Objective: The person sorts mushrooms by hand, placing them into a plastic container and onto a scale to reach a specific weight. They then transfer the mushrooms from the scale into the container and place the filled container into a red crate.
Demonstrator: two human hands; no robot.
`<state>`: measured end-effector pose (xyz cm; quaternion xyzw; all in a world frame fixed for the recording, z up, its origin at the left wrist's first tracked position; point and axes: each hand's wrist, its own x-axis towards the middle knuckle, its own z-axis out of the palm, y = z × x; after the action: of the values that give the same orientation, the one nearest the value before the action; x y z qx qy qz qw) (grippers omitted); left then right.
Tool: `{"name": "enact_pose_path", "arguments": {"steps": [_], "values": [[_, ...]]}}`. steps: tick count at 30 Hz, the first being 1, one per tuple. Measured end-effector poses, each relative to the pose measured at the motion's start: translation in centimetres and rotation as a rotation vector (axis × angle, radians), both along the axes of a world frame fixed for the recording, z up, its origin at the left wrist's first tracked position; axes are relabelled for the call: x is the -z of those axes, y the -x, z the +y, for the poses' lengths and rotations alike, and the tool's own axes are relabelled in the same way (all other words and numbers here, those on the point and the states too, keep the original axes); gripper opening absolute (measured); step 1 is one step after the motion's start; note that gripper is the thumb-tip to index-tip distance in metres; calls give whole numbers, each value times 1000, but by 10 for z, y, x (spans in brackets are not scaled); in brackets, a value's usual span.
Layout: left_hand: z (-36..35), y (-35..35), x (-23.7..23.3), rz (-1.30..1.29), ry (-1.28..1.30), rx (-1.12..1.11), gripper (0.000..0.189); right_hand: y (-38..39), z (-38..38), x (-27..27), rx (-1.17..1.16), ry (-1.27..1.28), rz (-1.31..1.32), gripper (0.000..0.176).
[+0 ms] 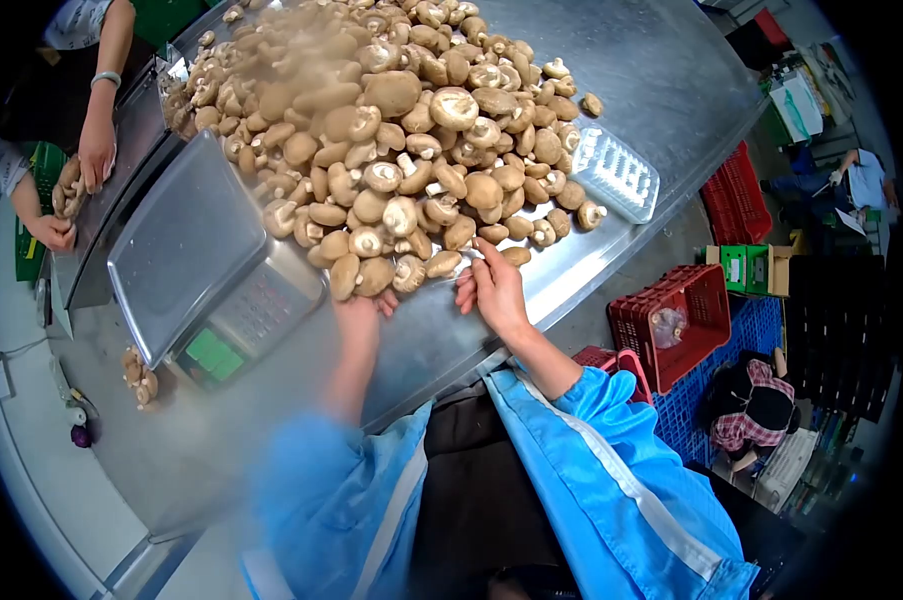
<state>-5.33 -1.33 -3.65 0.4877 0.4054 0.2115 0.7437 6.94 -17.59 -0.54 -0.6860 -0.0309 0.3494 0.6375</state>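
Both arms reach forward from blue jacket sleeves over the steel bench [661, 70] to the near edge of the mushroom pile [401, 120].

The right hand [493, 290] lies back-up, wrist straight, forearm running back and to the right toward the body. Its grip is apart: the thumb juts out to the left, clear of the fingers [485, 262], which stretch ahead. The fingertips meet the pile's edge. A tan mushroom [516, 255] lies just right of the fingertips and another [443, 263] just left of them. Nothing shows clamped in this grip.

The left hand [363, 305] is smeared with motion blur, its forearm bare and dropping almost straight back to the sleeve. Its fingers point into the pile, directly under a pale-capped mushroom [345, 276] that sits at the fingertips. Whether this grip is apart or closed on something I cannot tell.

Just left of the left grip stands a weighing scale [186, 240], with its keypad nearest the wrist. Further left and nearer the body a small heap of mushrooms [139, 375] lies on the bench. Ahead and to the right of the right grip, a clear plastic tray [619, 172] rests against the pile. A red crate [671, 320] stands on the floor to that grip's right. Far ahead-left, a co-worker's hand [96, 150] rests at the bench edge.
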Motion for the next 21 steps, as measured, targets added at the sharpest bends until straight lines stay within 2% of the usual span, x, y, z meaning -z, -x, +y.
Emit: {"name": "enact_pose_path", "arguments": {"steps": [5,9,16,19,21], "values": [[-25,30,-31,119,-25,85,19,18,-29,-3,22,-57,76,42],[-28,52,-42,47,-46,154,22,28,-40,-13,-10,-48,96,43],[-1,79,-82,-103,-125,128,78,39,-15,-46,-95,-132,88,42],[21,93,-103,-139,-206,42,85,40,17,-57,-169,-188,74,42],[44,104,-104,-232,-206,37,83,41,45,-62,-219,-216,85,42]]}}
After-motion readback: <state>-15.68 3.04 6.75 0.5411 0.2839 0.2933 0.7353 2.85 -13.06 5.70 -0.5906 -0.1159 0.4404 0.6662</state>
